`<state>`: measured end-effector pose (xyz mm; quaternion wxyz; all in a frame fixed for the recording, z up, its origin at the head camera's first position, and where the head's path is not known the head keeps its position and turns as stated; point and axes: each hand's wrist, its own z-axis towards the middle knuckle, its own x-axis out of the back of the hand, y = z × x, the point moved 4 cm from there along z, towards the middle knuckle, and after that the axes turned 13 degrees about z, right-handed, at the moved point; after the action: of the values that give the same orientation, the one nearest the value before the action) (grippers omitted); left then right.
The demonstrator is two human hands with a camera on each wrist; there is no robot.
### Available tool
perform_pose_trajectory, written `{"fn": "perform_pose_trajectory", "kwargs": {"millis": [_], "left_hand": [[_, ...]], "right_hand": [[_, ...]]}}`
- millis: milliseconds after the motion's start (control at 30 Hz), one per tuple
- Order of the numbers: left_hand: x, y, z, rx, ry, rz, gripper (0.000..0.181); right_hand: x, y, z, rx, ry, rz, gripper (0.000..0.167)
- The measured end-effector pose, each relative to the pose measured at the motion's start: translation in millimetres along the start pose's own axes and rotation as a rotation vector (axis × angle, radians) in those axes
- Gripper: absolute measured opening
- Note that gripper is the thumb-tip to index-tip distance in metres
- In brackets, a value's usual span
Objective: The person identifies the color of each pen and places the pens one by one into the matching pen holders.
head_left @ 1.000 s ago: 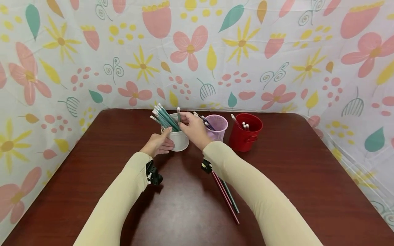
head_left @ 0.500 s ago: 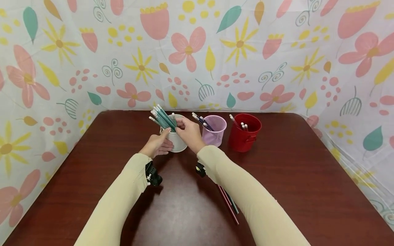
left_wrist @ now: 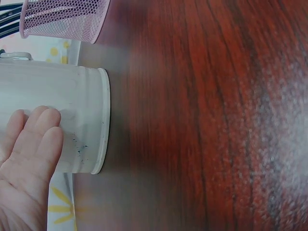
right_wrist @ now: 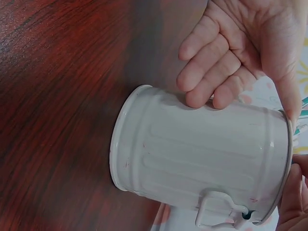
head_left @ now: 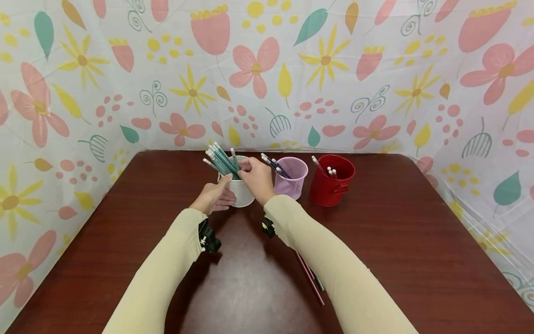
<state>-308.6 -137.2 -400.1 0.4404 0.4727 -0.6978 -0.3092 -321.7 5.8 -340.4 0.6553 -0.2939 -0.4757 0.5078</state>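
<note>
A white metal bucket [head_left: 243,195] stands upright on the table, holding several teal pencils [head_left: 221,157] with white erasers that lean left. My left hand [head_left: 212,195] touches its left side. Its fingers lie fairly straight along the wall in the left wrist view, and the thumb reaches the rim. Over the bucket's right rim, my right hand [head_left: 259,180] pinches a teal pencil [head_left: 235,160] whose eraser end points up; its lower part is hidden. In the right wrist view only part of that hand [right_wrist: 293,197] shows beside the bucket's rim.
Right of the bucket stands a lilac mesh cup [head_left: 289,188] with several dark pencils. Farther right is a red bucket [head_left: 325,192] with several white-tipped pencils. Under the right forearm, a red pencil [head_left: 309,279] and a green pencil [head_left: 319,284] lie on the table. Floral cloth hangs behind.
My right hand has come left and down, lowering the teal pencil into the white bucket. Since half a second ago its eraser end has risen slightly and tipped left. My left hand stays put.
</note>
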Motion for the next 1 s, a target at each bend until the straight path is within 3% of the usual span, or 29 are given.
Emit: {"fn": "perform_pose_trajectory", "kwargs": {"millis": [233,400,600,700,900,1000], "left_hand": [[-2.6,-0.7,-0.3,0.000,-0.005,0.007,0.066],[-1.0,-0.5,-2.5,0.000,-0.013,0.022,0.069],[2.8,1.1,-3.5,-0.022,-0.006,0.037,0.070],[3.2,2.2,-2.7,-0.034,-0.009,0.037,0.070],[0.4,1.5,-1.6,-0.030,-0.025,0.038,0.070],[0.9,0.8,-2.3,-0.031,-0.031,0.044,0.070]], "right_hand": [[1,1,-0.9,-0.003,-0.018,-0.018,0.018],[5,-2,-3.9,0.055,-0.088,-0.034,0.018],[26,-11,-6.7,0.138,-0.211,-0.045,0.016],[39,-11,-8.5,0.122,-0.318,-0.110,0.016],[59,-1,-24.4,0.020,-0.685,-0.331,0.015],[68,2,-33.1,0.025,-0.762,-0.412,0.009]]}}
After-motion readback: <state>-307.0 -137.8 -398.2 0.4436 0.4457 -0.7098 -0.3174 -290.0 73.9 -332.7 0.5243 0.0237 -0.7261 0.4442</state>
